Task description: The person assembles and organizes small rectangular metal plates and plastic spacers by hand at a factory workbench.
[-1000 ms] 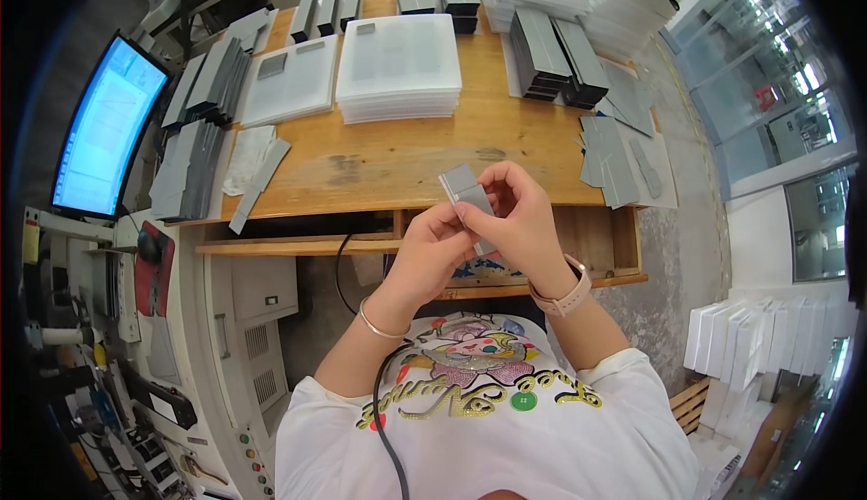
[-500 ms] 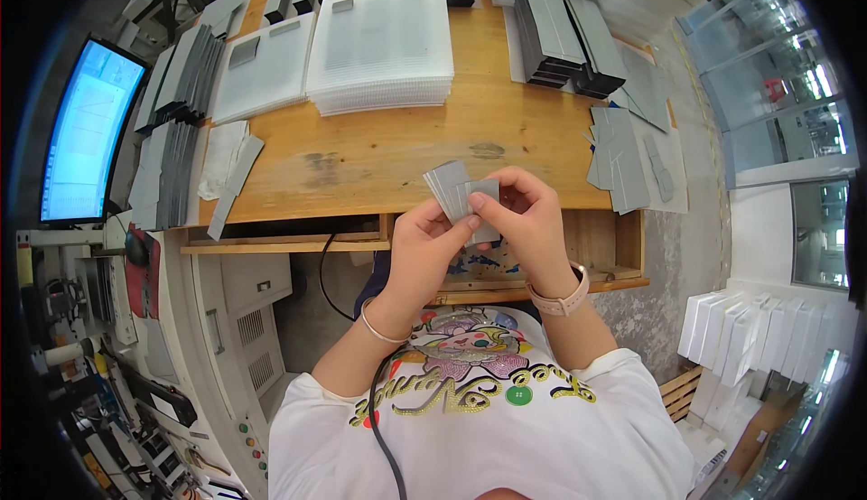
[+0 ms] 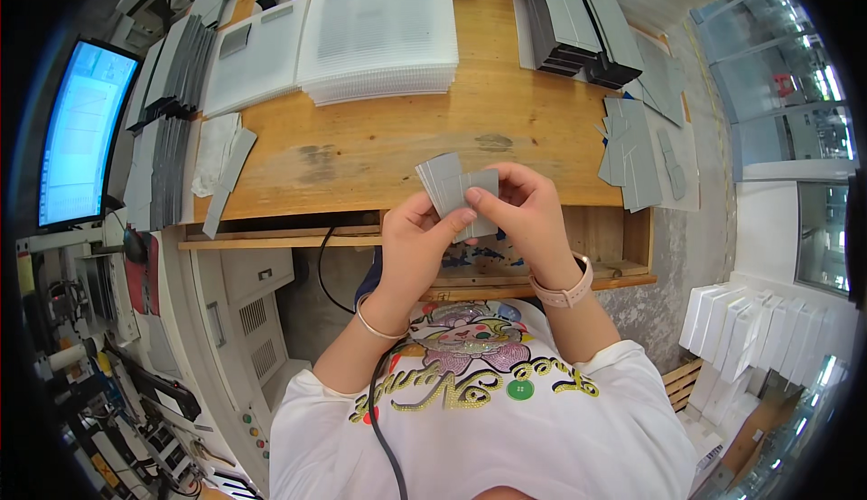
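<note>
A fanned bunch of small grey cards (image 3: 438, 175) is gripped in my left hand (image 3: 418, 231), its thumb pressed along their lower part. My right hand (image 3: 526, 214) pinches a grey card (image 3: 480, 181) between thumb and fingers, crossing over the front of the fan at an angle. The cards overlap, so I cannot tell whether this one is loose from the others. Both hands are close together just over the front edge of the wooden table (image 3: 361, 170). The fingers behind the cards are partly hidden.
A tall stack of translucent plastic sheets (image 3: 379, 39) stands across the table, with a lower stack (image 3: 257, 57) beside it. Grey strips lie in bundles at left (image 3: 158, 170) and right (image 3: 629, 157). Below the edge is an open drawer (image 3: 596, 238). A monitor (image 3: 86, 130) stands at far left.
The right hand's card has turned and now lies more across the fan, further left. My hands stay close together. The view has shifted slightly, with the table's far items higher.
</note>
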Demonstrator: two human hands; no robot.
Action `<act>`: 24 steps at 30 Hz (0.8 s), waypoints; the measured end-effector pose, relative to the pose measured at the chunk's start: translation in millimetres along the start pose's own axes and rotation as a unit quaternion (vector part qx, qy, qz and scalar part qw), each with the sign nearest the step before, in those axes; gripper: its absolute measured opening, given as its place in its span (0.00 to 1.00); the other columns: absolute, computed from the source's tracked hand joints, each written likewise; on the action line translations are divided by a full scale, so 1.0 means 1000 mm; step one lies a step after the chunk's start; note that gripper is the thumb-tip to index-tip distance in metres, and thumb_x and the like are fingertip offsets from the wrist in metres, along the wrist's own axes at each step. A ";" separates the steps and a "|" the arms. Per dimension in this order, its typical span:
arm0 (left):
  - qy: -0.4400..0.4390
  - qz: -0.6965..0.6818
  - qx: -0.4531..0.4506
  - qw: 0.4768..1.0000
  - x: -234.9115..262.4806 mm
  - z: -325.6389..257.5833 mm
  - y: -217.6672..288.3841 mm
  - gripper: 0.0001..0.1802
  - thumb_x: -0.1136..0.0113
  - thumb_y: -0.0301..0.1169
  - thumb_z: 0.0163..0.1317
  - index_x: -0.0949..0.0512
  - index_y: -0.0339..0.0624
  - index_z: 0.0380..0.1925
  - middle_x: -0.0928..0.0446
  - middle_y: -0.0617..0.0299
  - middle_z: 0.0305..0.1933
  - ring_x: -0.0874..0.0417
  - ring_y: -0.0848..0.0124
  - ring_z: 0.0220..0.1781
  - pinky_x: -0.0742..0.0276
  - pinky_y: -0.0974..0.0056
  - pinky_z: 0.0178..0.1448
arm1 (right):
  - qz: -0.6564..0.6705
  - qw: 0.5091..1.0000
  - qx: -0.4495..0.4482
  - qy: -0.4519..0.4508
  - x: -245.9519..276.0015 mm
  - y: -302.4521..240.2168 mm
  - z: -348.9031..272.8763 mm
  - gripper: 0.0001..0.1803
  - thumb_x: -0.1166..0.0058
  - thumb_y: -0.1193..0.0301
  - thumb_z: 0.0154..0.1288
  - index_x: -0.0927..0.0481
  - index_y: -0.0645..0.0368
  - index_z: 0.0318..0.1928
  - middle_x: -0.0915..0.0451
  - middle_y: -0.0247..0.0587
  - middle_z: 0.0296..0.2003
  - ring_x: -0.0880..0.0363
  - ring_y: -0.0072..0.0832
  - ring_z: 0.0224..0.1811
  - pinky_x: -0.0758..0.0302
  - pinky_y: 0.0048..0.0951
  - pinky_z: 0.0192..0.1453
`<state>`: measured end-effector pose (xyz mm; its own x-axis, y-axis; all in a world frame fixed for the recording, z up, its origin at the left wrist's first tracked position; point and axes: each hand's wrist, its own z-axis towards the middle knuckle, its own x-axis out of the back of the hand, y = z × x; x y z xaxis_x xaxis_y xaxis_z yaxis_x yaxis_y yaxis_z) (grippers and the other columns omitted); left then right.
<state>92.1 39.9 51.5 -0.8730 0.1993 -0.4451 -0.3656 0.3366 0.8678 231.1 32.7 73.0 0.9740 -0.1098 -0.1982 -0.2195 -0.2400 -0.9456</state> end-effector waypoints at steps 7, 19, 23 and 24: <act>0.024 -0.045 -0.010 0.999 0.008 -0.001 -0.002 0.11 0.54 0.26 0.62 0.27 0.30 0.39 0.23 0.56 0.34 0.22 0.72 0.30 0.23 0.69 0.30 | 0.083 0.996 -0.014 0.019 0.002 0.003 0.003 0.11 0.45 0.76 0.54 0.27 0.65 0.39 0.22 0.37 0.31 0.25 0.18 0.30 0.28 0.18 0.32; 0.052 -0.045 -0.001 0.998 0.017 -0.008 0.007 0.10 0.51 0.26 0.60 0.27 0.31 0.38 0.23 0.53 0.29 0.21 0.70 0.25 0.24 0.69 0.24 | -0.380 0.911 0.110 0.115 0.028 -0.009 0.033 0.17 0.41 0.68 0.47 0.24 0.62 0.38 0.27 0.37 0.24 0.28 0.26 0.26 0.30 0.25 0.33; 0.059 -0.024 -0.015 0.998 0.017 -0.009 0.006 0.08 0.50 0.24 0.59 0.27 0.32 0.36 0.23 0.53 0.28 0.22 0.70 0.23 0.25 0.70 0.23 | -0.487 0.821 0.257 0.150 0.035 -0.003 0.040 0.16 0.42 0.67 0.47 0.23 0.60 0.38 0.28 0.39 0.26 0.29 0.28 0.30 0.30 0.29 0.36; 0.058 -0.024 -0.016 0.998 0.018 -0.009 0.006 0.08 0.50 0.24 0.59 0.27 0.32 0.36 0.23 0.53 0.28 0.22 0.70 0.23 0.25 0.70 0.23 | -0.530 0.773 0.304 0.173 0.034 -0.003 0.039 0.15 0.42 0.68 0.48 0.23 0.61 0.37 0.28 0.38 0.29 0.30 0.23 0.32 0.31 0.25 0.33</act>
<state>71.1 36.8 50.5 -0.8850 0.0757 -0.4593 -0.4164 0.3126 0.8538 267.2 67.1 59.4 0.4922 -0.4382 0.7522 0.8605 0.1140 -0.4966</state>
